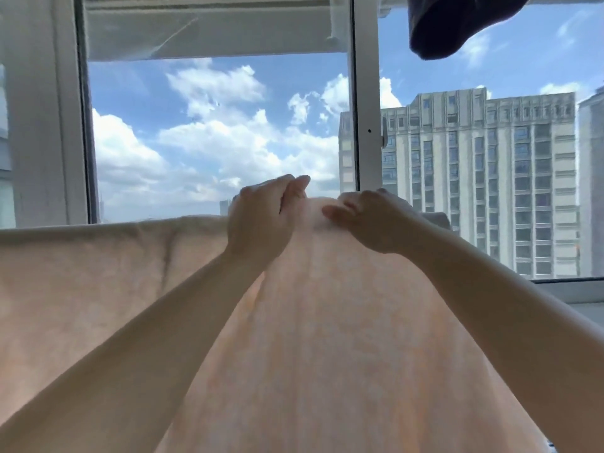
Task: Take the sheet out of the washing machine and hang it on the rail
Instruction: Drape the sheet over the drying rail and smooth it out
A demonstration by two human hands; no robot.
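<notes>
White-framed window [366,125] behind peach sheet [327,322].

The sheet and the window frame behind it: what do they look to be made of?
The sheet: thin woven cloth, probably cotton, pale peach and matte; daylight glows through it and it drapes in soft folds. The window frame: smooth white, slightly glossy, likely painted metal or plastic; which one cannot be told.

Pale peach sheet [327,322] draped before a window, left hand [261,220] and right hand [369,220] gripping its raised top edge, tower block [483,178] outside
</notes>
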